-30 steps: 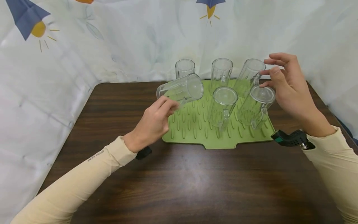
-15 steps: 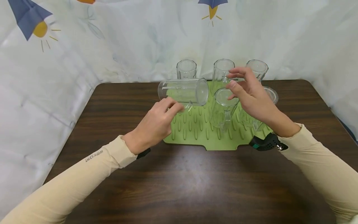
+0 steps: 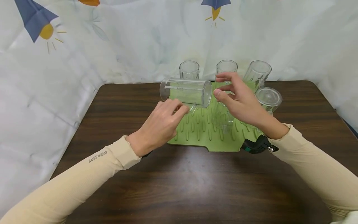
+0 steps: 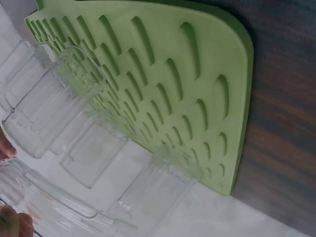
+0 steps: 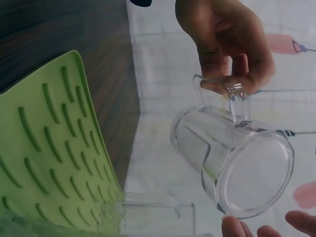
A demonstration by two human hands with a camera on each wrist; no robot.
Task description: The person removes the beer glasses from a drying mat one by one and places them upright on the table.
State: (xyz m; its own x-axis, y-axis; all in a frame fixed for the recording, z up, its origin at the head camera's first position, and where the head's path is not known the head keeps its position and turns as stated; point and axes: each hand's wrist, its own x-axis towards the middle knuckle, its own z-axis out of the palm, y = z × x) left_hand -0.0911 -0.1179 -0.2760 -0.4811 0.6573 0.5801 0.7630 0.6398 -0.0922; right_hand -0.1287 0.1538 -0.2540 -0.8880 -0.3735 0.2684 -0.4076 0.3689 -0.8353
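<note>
My left hand [image 3: 160, 123] grips the handle of a clear glass mug [image 3: 184, 91]. The mug lies sideways in the air above the green drying mat [image 3: 195, 142], its base facing right. In the right wrist view, that hand [image 5: 232, 44] has its fingers curled through the handle of the mug [image 5: 212, 148]. Beside the base hovers my right hand [image 3: 240, 102], fingers loosely spread and bent. Its fingertips [image 5: 232, 227] are close to the base rim; whether they touch I cannot tell. Another mug [image 3: 222, 119] stands on the mat, partly hidden behind the right hand.
At the mat's back stand more glass mugs: one on the left [image 3: 189, 70], one in the middle [image 3: 226, 66] and one on the right [image 3: 258, 70]. A base-up mug [image 3: 269, 97] stands at the mat's right, behind the right wrist. Beneath lies the dark wood table [image 3: 190, 183].
My right hand has moved left from the right-hand mugs to the base of the held mug. The left hand has turned that mug from a slant to nearly level.
</note>
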